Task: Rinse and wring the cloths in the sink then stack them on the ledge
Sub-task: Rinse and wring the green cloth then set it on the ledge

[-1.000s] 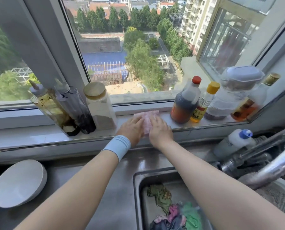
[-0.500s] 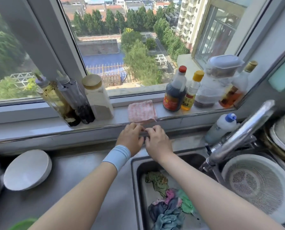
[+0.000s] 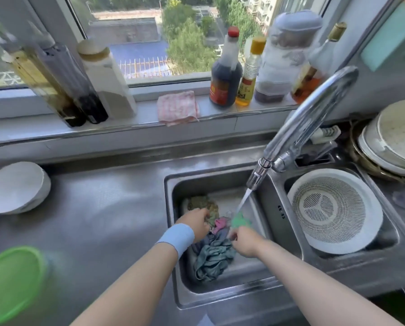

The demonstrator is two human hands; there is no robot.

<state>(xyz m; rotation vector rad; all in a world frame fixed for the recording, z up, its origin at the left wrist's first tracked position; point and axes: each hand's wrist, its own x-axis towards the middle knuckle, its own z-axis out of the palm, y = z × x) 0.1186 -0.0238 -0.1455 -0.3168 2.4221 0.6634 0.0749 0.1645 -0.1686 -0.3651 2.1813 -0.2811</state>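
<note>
1. both hands are in the sink: the left hand curls its fingers into the cloth pile, and the right hand is at the green cloth; whether either grips, i cannot tell.
2. water from the tap falls just beyond the right fingers.
3. well beyond the fingers, a folded pink cloth lies on the ledge between jars and sauce bottles.
4. right of the fingers a white colander fills the other basin; to their left a bowl sits on the worktop.
</note>
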